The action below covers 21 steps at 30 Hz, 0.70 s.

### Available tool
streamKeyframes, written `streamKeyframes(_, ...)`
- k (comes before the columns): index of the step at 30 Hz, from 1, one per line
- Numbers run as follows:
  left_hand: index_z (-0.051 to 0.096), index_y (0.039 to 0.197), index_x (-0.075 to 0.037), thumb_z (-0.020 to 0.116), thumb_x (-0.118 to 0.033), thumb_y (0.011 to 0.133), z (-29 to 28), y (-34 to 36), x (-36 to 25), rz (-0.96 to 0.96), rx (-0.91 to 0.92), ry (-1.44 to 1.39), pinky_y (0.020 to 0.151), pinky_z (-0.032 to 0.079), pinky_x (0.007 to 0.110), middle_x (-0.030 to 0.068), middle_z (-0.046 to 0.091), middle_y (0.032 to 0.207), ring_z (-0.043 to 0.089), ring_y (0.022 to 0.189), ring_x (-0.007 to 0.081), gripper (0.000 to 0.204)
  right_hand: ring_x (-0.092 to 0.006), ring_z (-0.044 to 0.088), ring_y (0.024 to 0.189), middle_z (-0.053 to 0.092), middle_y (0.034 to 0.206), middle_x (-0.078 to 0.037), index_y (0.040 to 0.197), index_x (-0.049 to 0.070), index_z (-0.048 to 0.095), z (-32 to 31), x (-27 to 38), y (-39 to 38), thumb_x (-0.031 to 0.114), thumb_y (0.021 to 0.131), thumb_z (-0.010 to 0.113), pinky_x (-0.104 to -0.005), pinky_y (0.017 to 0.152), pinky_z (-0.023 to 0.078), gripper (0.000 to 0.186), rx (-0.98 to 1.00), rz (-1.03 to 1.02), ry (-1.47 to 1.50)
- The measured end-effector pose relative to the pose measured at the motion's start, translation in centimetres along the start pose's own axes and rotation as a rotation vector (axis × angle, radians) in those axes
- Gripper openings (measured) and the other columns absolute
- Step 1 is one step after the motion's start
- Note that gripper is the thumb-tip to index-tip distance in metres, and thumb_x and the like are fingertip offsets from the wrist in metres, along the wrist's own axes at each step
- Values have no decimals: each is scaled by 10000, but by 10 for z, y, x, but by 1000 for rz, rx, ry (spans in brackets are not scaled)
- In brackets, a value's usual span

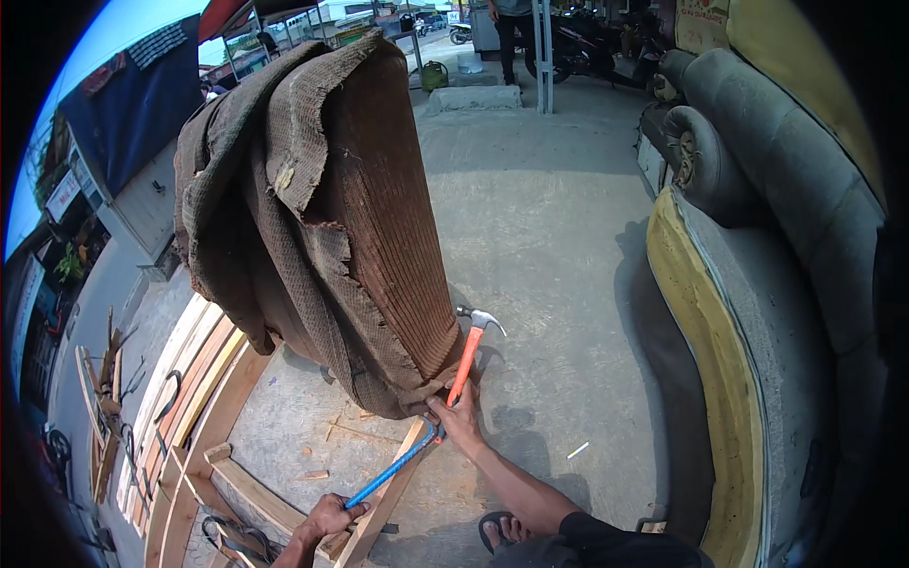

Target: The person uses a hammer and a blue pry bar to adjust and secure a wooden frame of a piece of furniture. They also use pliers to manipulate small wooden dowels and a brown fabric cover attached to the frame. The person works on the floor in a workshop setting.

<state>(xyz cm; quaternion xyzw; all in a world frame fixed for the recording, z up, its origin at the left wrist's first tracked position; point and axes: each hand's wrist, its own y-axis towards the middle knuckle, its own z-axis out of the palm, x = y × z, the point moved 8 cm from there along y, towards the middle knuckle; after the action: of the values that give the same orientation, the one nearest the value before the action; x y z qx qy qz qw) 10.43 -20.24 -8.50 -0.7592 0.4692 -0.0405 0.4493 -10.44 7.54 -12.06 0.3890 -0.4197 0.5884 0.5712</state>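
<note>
A brown upholstered cushion piece (388, 208) with torn, frayed cloth draped over it stands upright in the middle. My right hand (457, 417) is at its lower right corner, closed on the orange handle of a claw hammer (469, 350), whose metal head points up. My left hand (331, 516) grips a blue pry bar (383, 473), whose bent end reaches to the cushion's bottom beside my right hand. Below and left of the cushion lies a pale wooden frame (260, 488), with small wood scraps (317, 473) on the concrete floor (540, 265).
A worn sofa with exposed yellow foam (691, 350) runs along the right. Lumber (194, 360) and broken wood (109, 417) lie left. At the back stand a person (507, 38), parked motorbikes (587, 52), a metal post (542, 57) and a green gas cylinder (435, 76).
</note>
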Motion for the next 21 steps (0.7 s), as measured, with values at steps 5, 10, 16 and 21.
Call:
streamKeyframes(5, 735, 818, -6, 726, -523, 888, 3, 6, 3, -11, 25, 37, 670, 485, 407, 148, 614, 635, 572, 622, 231, 522, -229, 554, 1050, 519, 1066, -91, 1193, 45, 433, -15, 8, 19, 211, 828, 844, -396, 902, 472, 573, -9, -174, -313)
streamKeyframes(10, 778, 912, -24, 714, -537, 893, 4, 9, 5, -9, 28, 79, 713, 512, 403, 170, 655, 665, 620, 655, 242, 517, -186, 543, 941, 497, 1005, -59, 1186, 59, 429, -12, -13, -1, 283, 794, 887, -369, 817, 490, 644, 66, -31, -197)
streamKeyframes(16, 725, 758, -6, 748, -522, 871, -6, 3, 12, -17, 0, 15, 635, 478, 380, 97, 590, 607, 537, 600, 170, 529, -135, 597, 905, 599, 939, -27, 1222, 48, 506, -12, -19, 5, 147, 828, 825, -318, 800, 531, 516, -55, 27, -302)
streamKeyframes(21, 753, 1070, -6, 677, -320, 973, 0, 17, 0, 193, 59, -61, 467, 533, 380, 151, 683, 636, 680, 519, 249, 337, -193, 614, 817, 613, 885, -63, 1117, 55, 567, -45, 5, 60, 86, 796, 716, -362, 766, 511, 355, -237, -144, -529)
